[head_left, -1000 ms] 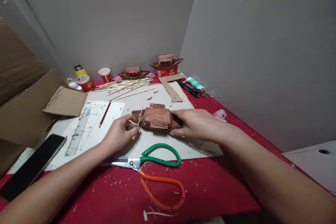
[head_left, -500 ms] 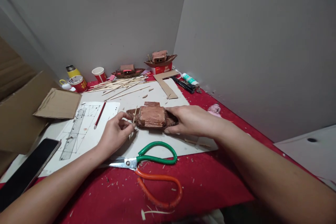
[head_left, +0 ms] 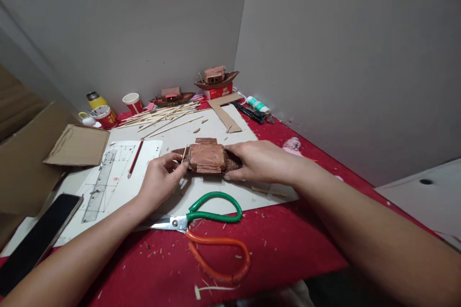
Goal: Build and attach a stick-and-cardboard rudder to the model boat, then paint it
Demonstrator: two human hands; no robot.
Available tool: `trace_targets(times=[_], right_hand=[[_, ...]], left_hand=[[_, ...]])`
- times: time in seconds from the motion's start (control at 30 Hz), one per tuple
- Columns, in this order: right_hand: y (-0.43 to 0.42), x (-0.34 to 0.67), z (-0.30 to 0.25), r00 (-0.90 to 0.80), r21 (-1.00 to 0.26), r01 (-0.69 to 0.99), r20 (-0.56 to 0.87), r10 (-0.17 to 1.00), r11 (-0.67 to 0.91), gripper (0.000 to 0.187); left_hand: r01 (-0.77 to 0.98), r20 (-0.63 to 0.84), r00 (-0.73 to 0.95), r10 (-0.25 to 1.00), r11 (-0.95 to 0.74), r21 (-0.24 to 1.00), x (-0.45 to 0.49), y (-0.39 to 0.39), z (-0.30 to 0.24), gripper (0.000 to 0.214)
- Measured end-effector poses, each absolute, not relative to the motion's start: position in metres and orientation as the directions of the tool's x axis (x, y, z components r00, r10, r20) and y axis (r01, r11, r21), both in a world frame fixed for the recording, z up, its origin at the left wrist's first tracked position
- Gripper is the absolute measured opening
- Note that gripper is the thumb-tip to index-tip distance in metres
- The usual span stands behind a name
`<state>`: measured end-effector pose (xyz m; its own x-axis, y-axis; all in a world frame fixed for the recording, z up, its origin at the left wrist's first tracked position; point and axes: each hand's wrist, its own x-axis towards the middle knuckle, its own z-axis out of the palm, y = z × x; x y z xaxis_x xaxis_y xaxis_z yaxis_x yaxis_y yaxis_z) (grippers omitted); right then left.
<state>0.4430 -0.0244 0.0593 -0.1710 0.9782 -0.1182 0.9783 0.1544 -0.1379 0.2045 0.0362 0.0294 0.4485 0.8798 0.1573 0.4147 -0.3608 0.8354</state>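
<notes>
since a second ago the left hand (head_left: pixel 162 177) has edged in toward the roof of the model boat (head_left: pixel 207 156), its thumb now covering the lower end of the thin stick (head_left: pixel 185 152); the view has also swung, so nearly everything sits further left. the left wrist is low, knuckles up, thumb and forefinger pinched narrow on the stick at the boat's left end. the right hand (head_left: pixel 259 160) reaches in from the right edge of the surface (head_left: pixel 288 230), palm down, thumb toward the near edge, fingers closed around the boat's other end. the boat is between the two hands, over the white board (head_left: pixel 176 140) in the middle of the surface. the scissors (head_left: pixel 183 223) lie between the boat and the near edge, handles spread. toward the left edge are a phone (head_left: pixel 41 230), a ruler (head_left: pixel 99 187) and pencil (head_left: pixel 136 158) on a drawn sheet (head_left: pixel 124 189), and folded cardboard (head_left: pixel 77 146). along the far edge come a paper cup (head_left: pixel 132 104), loose sticks (head_left: pixel 158 116) and a second boat (head_left: pixel 173 97), with a third boat (head_left: pixel 216 77) on a red box (head_left: pixel 219 92) near the far right corner. the left forearm hides the scissors' tips, the right hand covers much of the boat's right end, and whether the hull touches the board i cannot tell. both forearms and the phone are cut off by the view's border.
</notes>
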Motion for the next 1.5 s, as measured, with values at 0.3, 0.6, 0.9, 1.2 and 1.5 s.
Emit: trace_targets(times=[0.3, 0.6, 0.9, 1.2, 1.5], right_hand=[[-0.0247, 0.4431, 0.0584, -0.161, -0.121, 0.982, -0.124, 0.979, 0.146, 0.040], [-0.0249, 0.4423, 0.0586, -0.160, -0.121, 0.982, -0.118, 0.980, 0.146, 0.038], [-0.0250, 0.4420, 0.0585, -0.154, -0.131, 0.981, -0.109, 0.982, 0.140, 0.038], [-0.0242, 0.4406, 0.0590, -0.150, -0.153, 0.979, -0.108, 0.983, 0.133, 0.035], [-0.0241, 0.4405, 0.0592, -0.160, -0.162, 0.976, -0.097, 0.982, 0.144, 0.036]], left_hand=[[0.432, 0.173, 0.461, 0.870, -0.390, 0.813, 0.2057, 0.0361, 0.0292, 0.018], [0.462, 0.221, 0.453, 0.864, -0.440, 0.770, 0.2064, 0.0356, 0.0288, 0.016], [0.447, 0.207, 0.456, 0.866, -0.424, 0.788, 0.2062, 0.0360, 0.0274, 0.016], [0.455, 0.239, 0.450, 0.861, -0.451, 0.768, 0.2051, 0.0385, 0.0253, 0.014], [0.451, 0.248, 0.440, 0.863, -0.451, 0.770, 0.2060, 0.0378, 0.0268, 0.016]])
